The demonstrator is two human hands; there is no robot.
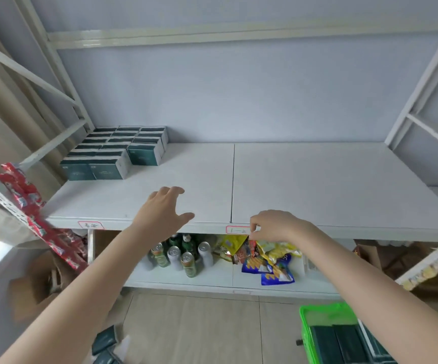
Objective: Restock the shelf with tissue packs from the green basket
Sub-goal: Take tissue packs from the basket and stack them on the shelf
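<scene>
Several dark green tissue packs (112,151) stand in rows at the back left of the white shelf (317,185). My left hand (164,211) hovers over the shelf's front edge, fingers spread, holding nothing. My right hand (275,227) is at the front edge near a red-bordered label (236,229), fingers loosely curled, nothing visible in it. The green basket (325,334) sits on the floor at lower right with dark green packs (341,342) inside, partly hidden by my right forearm. More packs (105,342) lie on the floor at lower left.
The lower shelf holds cans and bottles (181,256) and snack bags (265,261). Red snack strips (34,214) hang at the left. Cardboard boxes (39,279) stand on the floor at left. Metal uprights frame both sides.
</scene>
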